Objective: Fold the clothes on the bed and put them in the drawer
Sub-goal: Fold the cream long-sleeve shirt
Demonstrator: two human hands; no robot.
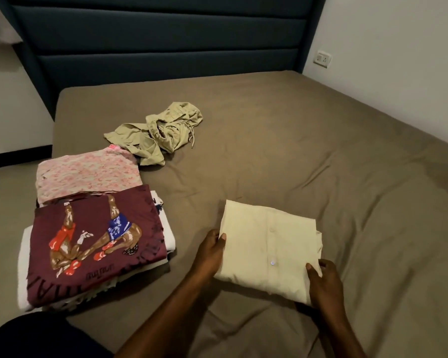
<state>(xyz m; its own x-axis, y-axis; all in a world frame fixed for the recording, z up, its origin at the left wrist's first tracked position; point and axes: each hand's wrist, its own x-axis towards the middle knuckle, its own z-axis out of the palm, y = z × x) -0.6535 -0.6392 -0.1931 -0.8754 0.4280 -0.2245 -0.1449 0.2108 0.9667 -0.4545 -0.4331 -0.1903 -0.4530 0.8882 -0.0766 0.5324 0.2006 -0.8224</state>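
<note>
Brown sheet covers the bed (321,151), which fills most of my view under the dark padded headboard (161,34) at 12 o'clock. At 9 o'clock from centre sits a stack of folded clothes: a maroon printed shirt (93,244) on top of white pieces, with a pink patterned top (88,174) just behind it. Toward 11 o'clock lies the olive garment (158,133), crumpled and not yet folded.

My concern is the cream button shirt (267,246), folded into a rectangle at about 5 o'clock, its long axis running from 11 to 5. My hands bracket it on opposite sides: the left hand (210,254) grips its 9 o'clock edge with the thumb on top, and the right hand (323,282) pinches its near right corner at 5 o'clock. Both are clamped on the cloth, well apart from each other.

I judge the stack lies at 9 o'clock from the shirt, nearer my left hand, so carrying it over goes leftward.
</note>
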